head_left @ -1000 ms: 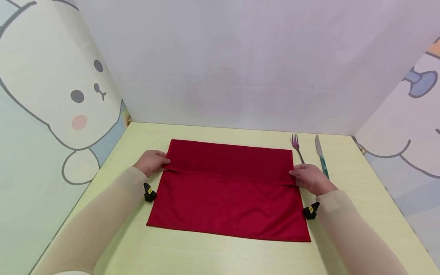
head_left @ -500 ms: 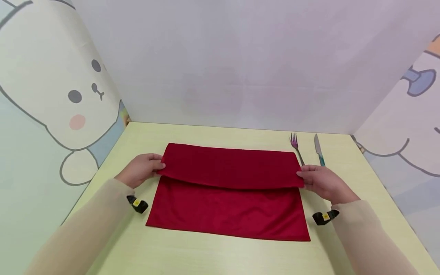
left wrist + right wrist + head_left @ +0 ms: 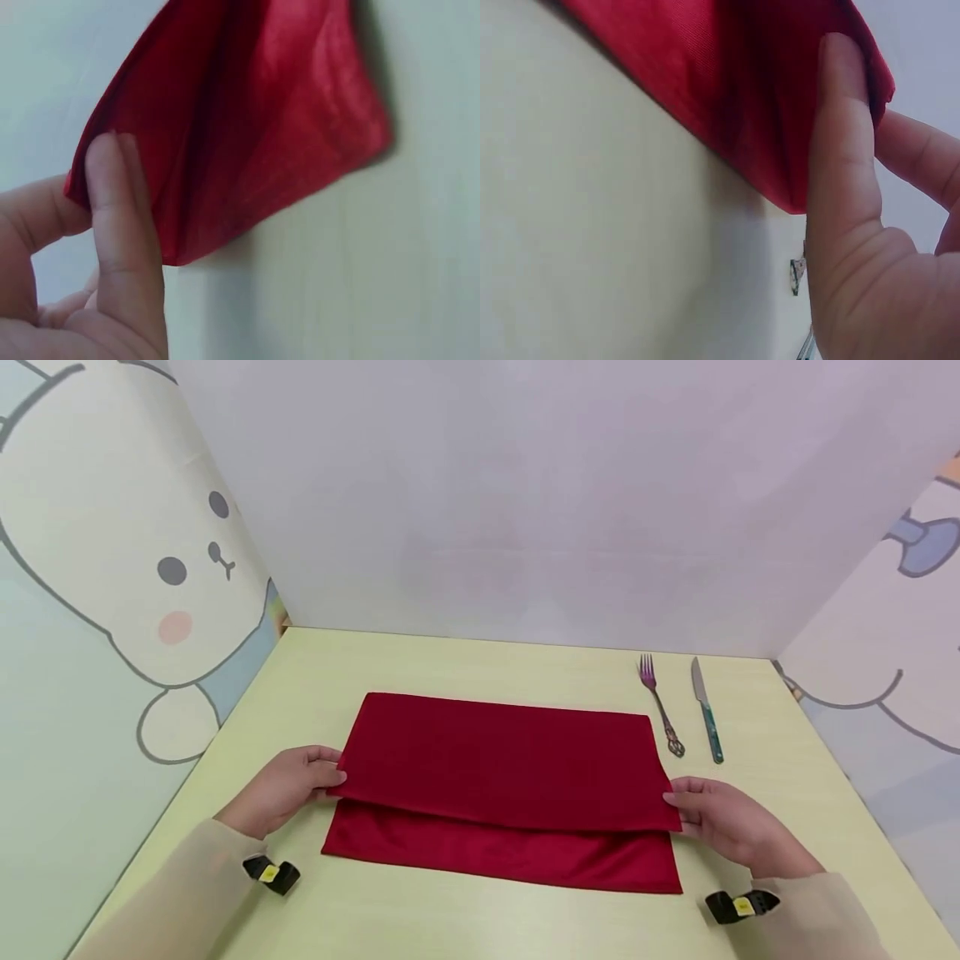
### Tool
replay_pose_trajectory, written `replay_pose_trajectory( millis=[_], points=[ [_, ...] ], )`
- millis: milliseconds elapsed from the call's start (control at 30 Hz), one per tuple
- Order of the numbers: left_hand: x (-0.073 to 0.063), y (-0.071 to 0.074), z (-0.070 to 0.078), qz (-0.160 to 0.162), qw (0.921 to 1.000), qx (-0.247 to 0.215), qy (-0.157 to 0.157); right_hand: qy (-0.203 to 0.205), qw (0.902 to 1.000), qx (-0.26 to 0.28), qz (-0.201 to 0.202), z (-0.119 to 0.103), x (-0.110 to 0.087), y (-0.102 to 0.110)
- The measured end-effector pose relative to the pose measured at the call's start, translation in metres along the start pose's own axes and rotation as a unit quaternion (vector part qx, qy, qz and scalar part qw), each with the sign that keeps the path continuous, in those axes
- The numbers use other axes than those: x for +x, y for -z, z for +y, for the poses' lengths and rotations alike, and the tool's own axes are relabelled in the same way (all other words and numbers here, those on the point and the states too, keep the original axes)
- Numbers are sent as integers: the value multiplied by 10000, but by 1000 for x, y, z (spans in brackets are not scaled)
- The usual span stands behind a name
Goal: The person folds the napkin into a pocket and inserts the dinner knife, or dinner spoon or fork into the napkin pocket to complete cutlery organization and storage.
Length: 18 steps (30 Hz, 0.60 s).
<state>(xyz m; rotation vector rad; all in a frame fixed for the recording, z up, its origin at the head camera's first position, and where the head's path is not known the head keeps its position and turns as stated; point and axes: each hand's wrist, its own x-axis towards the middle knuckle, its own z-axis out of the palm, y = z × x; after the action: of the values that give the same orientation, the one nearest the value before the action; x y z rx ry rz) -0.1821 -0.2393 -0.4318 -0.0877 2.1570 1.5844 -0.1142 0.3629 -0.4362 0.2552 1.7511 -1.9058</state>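
A red cloth napkin (image 3: 502,760) lies on the table, its far part folded over toward the near side. My left hand (image 3: 288,785) pinches the left corner of the upper layer between thumb and fingers. At the opposite end my right hand (image 3: 731,818) pinches the right corner the same way. Both wrist views show the corners of the napkin (image 3: 202,112) lifted off the lower layer, with fingers under the fabric. A strip of the lower layer shows along the near side in the head view.
On the pale wooden table (image 3: 487,927), a fork (image 3: 657,702) with an ornate handle lies beyond my right hand. Beside it is a knife (image 3: 707,710) with a green handle. A pale wall (image 3: 525,510) rises behind the table.
Both hands have drawn the napkin's upper edge toward the near side, so it covers more of the lower layer. The fork and knife handles, partly hidden before, now show fully.
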Motion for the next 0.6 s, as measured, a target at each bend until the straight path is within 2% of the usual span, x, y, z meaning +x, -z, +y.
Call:
replay_pose_trajectory(
  millis=[167,333,600],
  points=[
    [-7,-4,-11,-67,9999,-80,70,-110,9999,84,-91,12,-6,2],
    [-8,-8,-21,-97,9996,-147,219,-168,9997,-103,-149,16,-6,2],
    [-3,-9,-19,89,9986,505,147,-236,9968,-735,222,8,-1,-2]
  ],
)
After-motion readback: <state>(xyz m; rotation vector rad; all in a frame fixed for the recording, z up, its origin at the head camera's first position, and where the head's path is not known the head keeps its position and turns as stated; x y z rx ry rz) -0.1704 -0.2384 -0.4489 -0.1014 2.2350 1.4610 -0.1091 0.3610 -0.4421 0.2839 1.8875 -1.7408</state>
